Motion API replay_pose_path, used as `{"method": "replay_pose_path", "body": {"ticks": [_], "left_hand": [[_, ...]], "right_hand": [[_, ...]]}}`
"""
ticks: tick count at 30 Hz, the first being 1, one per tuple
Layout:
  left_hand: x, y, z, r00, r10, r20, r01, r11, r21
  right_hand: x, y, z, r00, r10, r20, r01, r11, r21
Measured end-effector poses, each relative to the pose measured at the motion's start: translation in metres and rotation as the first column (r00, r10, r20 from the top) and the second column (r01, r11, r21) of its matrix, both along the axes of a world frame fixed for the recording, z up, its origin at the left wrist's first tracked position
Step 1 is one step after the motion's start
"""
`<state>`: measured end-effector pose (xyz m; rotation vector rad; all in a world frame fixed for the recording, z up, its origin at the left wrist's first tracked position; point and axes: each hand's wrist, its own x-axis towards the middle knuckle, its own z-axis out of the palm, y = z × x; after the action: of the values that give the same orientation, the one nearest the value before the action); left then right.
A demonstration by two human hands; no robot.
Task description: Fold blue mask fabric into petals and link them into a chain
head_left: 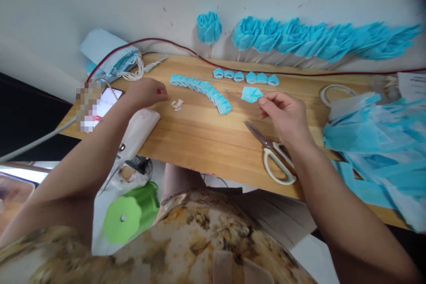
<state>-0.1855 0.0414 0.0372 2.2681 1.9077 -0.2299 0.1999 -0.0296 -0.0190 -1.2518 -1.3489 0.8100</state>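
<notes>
My right hand point(284, 111) pinches the corner of a folded light-blue petal piece point(251, 94) between thumb and fingers, just above the table. My left hand point(148, 92) is curled closed over the left of the table; whatever its fingers hold is hidden. Beside it lie small white scraps point(178, 105). A curved row of overlapping blue folded pieces point(199, 87) stretches between my hands. Behind the petal piece, several small blue folded pieces point(251, 77) form a line. White-handled scissors point(271, 148) rest partly open near my right wrist, partly covered by my forearm.
Blue flowers on sticks point(293, 37) lean along the wall. Blue sheets point(386, 137) pile up at right near a tape roll point(337, 91). At left are a phone point(108, 102), a white device point(141, 131), a knife point(155, 64) and a bagged bundle point(106, 49). A cable point(179, 46) crosses behind.
</notes>
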Motion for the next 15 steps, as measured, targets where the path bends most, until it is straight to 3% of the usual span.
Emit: {"method": "replay_pose_path", "body": {"ticks": [8, 12, 15], "left_hand": [[0.004, -0.005, 0.004, 0.974, -0.140, 0.178, 0.158, 0.983, -0.091], [0.014, -0.009, 0.001, 0.978, -0.095, 0.187, 0.085, 0.994, 0.064], [0.029, -0.019, -0.010, 0.962, -0.177, 0.206, 0.124, 0.961, 0.248]], "right_hand": [[0.003, 0.003, -0.009, 1.000, 0.005, 0.028, -0.005, 1.000, 0.019], [0.004, 0.002, -0.008, 1.000, -0.008, 0.021, 0.008, 1.000, 0.010], [0.003, 0.001, -0.005, 1.000, -0.004, 0.014, 0.004, 1.000, -0.002]]}}
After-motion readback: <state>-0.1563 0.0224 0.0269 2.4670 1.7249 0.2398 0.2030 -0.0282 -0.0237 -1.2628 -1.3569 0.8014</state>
